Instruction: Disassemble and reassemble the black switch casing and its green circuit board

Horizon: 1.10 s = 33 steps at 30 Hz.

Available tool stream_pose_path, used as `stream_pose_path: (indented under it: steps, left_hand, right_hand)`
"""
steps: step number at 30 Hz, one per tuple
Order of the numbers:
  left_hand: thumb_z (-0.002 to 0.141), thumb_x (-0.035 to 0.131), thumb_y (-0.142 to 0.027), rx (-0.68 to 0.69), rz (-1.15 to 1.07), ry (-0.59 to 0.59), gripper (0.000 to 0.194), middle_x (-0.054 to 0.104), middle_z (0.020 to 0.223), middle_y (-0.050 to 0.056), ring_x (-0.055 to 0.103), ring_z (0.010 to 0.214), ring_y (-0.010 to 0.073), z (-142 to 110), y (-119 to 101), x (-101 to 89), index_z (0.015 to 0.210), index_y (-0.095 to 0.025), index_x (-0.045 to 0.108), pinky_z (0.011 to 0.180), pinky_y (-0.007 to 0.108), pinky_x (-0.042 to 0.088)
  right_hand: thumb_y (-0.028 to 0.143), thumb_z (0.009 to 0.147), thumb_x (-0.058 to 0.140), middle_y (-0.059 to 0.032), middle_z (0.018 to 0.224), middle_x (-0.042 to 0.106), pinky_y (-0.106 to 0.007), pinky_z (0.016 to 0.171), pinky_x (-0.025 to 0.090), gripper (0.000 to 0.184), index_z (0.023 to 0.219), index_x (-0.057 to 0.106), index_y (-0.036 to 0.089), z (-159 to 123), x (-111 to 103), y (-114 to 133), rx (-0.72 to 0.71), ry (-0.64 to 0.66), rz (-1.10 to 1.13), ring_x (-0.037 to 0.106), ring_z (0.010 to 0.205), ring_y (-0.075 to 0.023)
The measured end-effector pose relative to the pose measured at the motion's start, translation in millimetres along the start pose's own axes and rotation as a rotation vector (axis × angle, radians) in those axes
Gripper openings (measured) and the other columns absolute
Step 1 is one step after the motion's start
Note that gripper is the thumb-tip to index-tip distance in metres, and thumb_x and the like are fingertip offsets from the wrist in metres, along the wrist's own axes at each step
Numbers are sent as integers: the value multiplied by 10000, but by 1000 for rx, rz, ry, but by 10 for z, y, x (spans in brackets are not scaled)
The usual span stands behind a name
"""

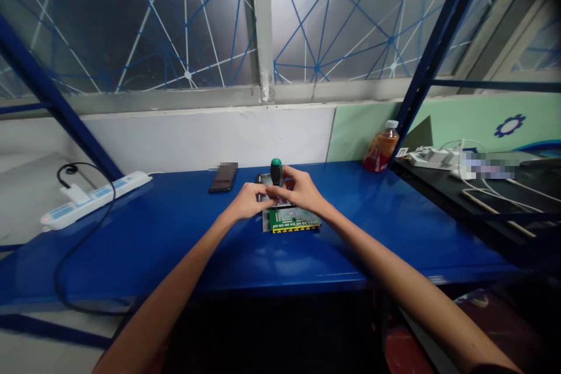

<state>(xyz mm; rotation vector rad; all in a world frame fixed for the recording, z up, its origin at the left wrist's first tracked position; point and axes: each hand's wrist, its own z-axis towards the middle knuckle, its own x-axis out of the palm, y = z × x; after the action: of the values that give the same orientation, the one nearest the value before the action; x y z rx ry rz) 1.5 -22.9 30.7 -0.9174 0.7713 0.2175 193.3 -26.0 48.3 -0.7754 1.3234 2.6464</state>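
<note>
A screwdriver (pixel 276 172) with a green and black handle stands upright over a green circuit board (pixel 295 217) with a yellow front edge. My right hand (pixel 303 190) is closed, its fingers around the lower part of the handle. Beside it, my left hand (pixel 249 201) is closed too, thumb and fingertips pressed together low by the screwdriver's shaft. What those fingertips pinch is hidden. The board lies on a grey metal plate (pixel 265 222), and both hands cover its back part. The screwdriver's tip cannot be made out.
A dark phone (pixel 224 177) lies on the blue table (pixel 175 245), left of the hands. Farther left, a white power strip (pixel 99 198) trails a black cable. At the back right stands a bottle (pixel 382 147) near a blue post. White cables and plugs lie on a black surface at right.
</note>
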Motion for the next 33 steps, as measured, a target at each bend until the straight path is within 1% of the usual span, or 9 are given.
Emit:
stream_pose_path:
  steps: [3, 6, 10, 14, 20, 28, 33]
  left_hand:
    - [779, 658, -301, -6, 4, 33, 228, 759, 874, 54, 679, 850, 219, -3, -21, -9, 898, -138, 766, 783, 290, 487]
    - [776, 660, -323, -26, 13, 41, 242, 759, 850, 55, 678, 827, 219, -3, -21, -13, 882, -135, 770, 773, 293, 488]
    - [763, 678, -319, -41, -7, 38, 227, 761, 850, 64, 684, 820, 223, -2, -8, -5, 860, -136, 771, 758, 295, 488]
    - [759, 679, -292, -45, -10, 36, 208, 761, 867, 62, 687, 841, 218, 1, 0, 9, 869, -140, 769, 753, 280, 484]
    - [759, 678, -287, -44, 13, 30, 206, 758, 849, 63, 689, 842, 224, -3, -4, 15, 861, -131, 766, 740, 275, 483]
    - [775, 671, -298, -42, 12, 48, 211, 760, 865, 64, 690, 845, 218, -4, -20, 6, 876, -138, 765, 740, 273, 479]
    - [778, 670, -302, -37, 14, 52, 203, 761, 874, 58, 689, 848, 220, -1, -23, 2, 873, -151, 767, 743, 276, 479]
  right_hand:
    - [398, 782, 644, -5, 788, 600, -263, 563, 412, 250, 874, 529, 195, -3, 1, -3, 16, 10, 49, 560, 605, -116]
    - [388, 773, 652, -9, 813, 608, -262, 553, 409, 266, 919, 537, 198, -8, 5, 2, 15, 12, 73, 554, 590, -110]
    - [406, 769, 655, -5, 763, 589, -266, 567, 412, 255, 848, 529, 198, -11, 2, 26, 23, 12, 63, 533, 620, -121]
    - [428, 768, 662, 10, 687, 562, -266, 563, 400, 270, 832, 535, 198, -8, -9, 31, 31, 8, 43, 513, 612, -126]
    - [463, 774, 670, 20, 663, 558, -260, 553, 383, 296, 817, 569, 188, 2, -11, 5, 9, -16, -2, 522, 581, -116]
    - [430, 777, 668, 19, 648, 581, -261, 534, 392, 269, 836, 566, 188, 0, -23, 26, 43, 24, 42, 559, 538, -119]
    - [454, 776, 660, 19, 641, 580, -261, 523, 392, 288, 833, 569, 187, 3, -18, 26, 44, 20, 50, 562, 524, -119]
